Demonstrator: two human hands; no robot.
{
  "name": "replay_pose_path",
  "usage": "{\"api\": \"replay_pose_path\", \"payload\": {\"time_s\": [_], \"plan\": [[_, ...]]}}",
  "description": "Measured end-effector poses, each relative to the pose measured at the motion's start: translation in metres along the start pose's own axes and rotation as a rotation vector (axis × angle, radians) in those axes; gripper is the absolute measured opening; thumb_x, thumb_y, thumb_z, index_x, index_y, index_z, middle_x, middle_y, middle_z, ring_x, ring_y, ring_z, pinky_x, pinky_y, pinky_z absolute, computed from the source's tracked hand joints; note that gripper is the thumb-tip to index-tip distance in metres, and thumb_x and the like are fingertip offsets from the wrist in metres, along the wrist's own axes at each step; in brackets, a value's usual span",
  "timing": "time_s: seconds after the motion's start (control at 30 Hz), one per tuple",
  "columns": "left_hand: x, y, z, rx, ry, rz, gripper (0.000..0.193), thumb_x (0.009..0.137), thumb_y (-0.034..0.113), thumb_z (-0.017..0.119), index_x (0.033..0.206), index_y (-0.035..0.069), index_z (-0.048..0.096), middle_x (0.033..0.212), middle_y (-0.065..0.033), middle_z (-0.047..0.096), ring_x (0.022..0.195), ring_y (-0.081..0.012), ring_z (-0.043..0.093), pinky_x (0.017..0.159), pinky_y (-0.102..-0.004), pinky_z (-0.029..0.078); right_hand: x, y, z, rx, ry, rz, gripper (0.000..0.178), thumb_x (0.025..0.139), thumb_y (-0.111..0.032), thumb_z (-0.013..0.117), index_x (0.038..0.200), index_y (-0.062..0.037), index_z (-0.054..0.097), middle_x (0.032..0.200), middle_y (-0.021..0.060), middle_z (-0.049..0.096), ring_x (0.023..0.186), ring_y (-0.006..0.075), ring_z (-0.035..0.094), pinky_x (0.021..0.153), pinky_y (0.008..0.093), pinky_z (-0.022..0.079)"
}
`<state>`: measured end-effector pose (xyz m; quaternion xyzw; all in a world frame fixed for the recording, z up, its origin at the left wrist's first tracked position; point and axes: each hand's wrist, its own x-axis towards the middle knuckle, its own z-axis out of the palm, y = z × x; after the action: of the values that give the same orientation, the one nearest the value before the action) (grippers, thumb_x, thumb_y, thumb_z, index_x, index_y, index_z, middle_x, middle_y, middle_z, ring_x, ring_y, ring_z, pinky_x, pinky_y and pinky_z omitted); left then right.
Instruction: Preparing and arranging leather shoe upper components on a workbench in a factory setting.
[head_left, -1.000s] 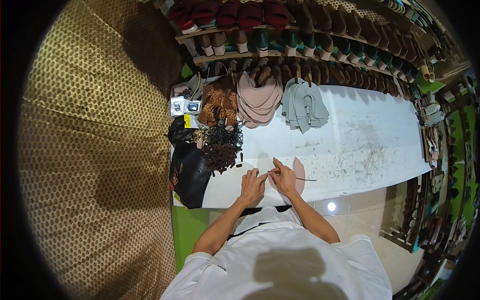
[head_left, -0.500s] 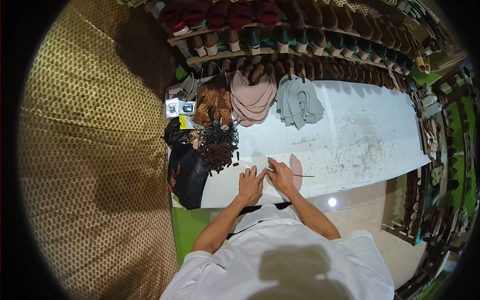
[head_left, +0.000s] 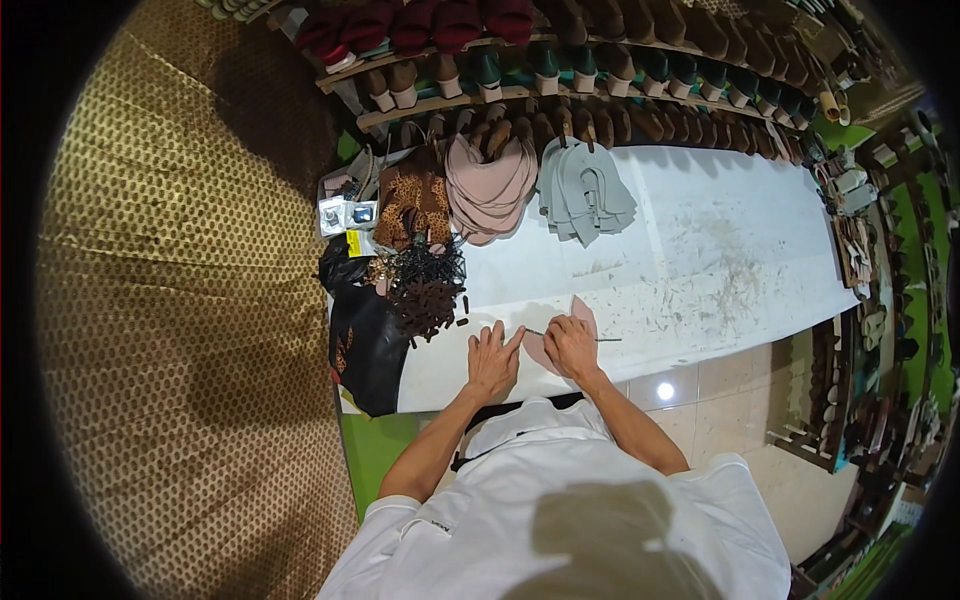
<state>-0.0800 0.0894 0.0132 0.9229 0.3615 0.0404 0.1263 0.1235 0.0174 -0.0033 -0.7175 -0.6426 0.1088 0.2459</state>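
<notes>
On the white table [head_left: 700, 290], my left hand [head_left: 490, 362] lies with its fingers spread and pressing down, its index fingertip close to one end of a thin dark rod [head_left: 608, 340]. My right hand [head_left: 573, 346] is closed over the rod's middle, and its fingers hide that stretch. Under and beside the right hand lies a flat pink cut piece [head_left: 584, 316], partly covered by the hand. Whether the rod rests on the pink piece I cannot tell.
Pink cut pieces [head_left: 490, 190] and grey ones [head_left: 585, 195] lie in stacks at the far side. To the left are leopard-print pieces [head_left: 412, 205], a heap of small dark brown pieces [head_left: 425, 308] and black sheet material [head_left: 365, 350]. Racks of shoes [head_left: 545, 70] stand behind.
My right hand has slid right along the rod, away from my left hand, so a bit of rod shows between them. The whole view has shifted slightly.
</notes>
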Motion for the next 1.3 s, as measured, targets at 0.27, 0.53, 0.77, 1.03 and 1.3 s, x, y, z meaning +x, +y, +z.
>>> {"api": "replay_pose_path", "payload": {"time_s": [0.27,0.53,0.77,1.03,1.3], "plan": [[-0.002,0.001,0.002,-0.030,-0.028,-0.040,0.055,0.095,0.026,0.061,0.150,0.025,0.056,0.149,-0.0183,0.044,0.125,-0.0362,0.045,0.101,-0.0534,0.036,-0.008,0.007,-0.010,0.131,0.010,0.054,0.019,0.090,-0.023,0.072,0.097,-0.0059,0.076,0.110,0.0059,0.067,0.105,0.0268,0.062,0.093,0.0422,0.045],[-0.001,0.002,0.004,-0.057,-0.021,-0.057,0.055,0.096,0.032,0.065,0.150,0.025,0.056,0.154,-0.0199,0.040,0.128,-0.0375,0.043,0.104,-0.0551,0.034,-0.005,0.010,-0.009,0.135,-0.005,0.075,0.013,0.083,-0.020,0.076,0.084,-0.0076,0.078,0.109,0.0061,0.069,0.108,0.0264,0.062,0.098,0.0440,0.044],[0.003,0.001,0.008,-0.084,-0.035,-0.088,0.054,0.097,0.036,0.064,0.149,0.025,0.057,0.160,-0.0210,0.035,0.133,-0.0398,0.040,0.107,-0.0548,0.033,-0.005,0.007,-0.008,0.217,0.025,0.176,0.012,0.077,-0.020,0.079,0.077,-0.0081,0.078,0.105,0.0066,0.069,0.104,0.0279,0.062,0.099,0.0436,0.044],[-0.002,0.008,0.015,-0.255,-0.007,-0.140,0.054,0.098,0.035,0.063,0.150,0.025,0.056,0.166,-0.0233,0.027,0.144,-0.0443,0.031,0.114,-0.0610,0.026,-0.010,0.003,-0.008,0.207,-0.036,0.203,0.014,0.078,-0.023,0.079,0.079,-0.0093,0.078,0.102,0.0068,0.069,0.102,0.0293,0.061,0.094,0.0443,0.044],[-0.002,0.010,0.012,-0.137,-0.091,-0.114,0.051,0.101,0.038,0.060,0.152,0.032,0.054,0.172,-0.0189,0.018,0.150,-0.0478,0.027,0.111,-0.0775,0.019,-0.010,0.002,-0.007,0.206,-0.045,0.225,0.014,0.077,-0.024,0.080,0.076,-0.0104,0.079,0.099,0.0070,0.069,0.101,0.0289,0.061,0.092,0.0438,0.044]]}}
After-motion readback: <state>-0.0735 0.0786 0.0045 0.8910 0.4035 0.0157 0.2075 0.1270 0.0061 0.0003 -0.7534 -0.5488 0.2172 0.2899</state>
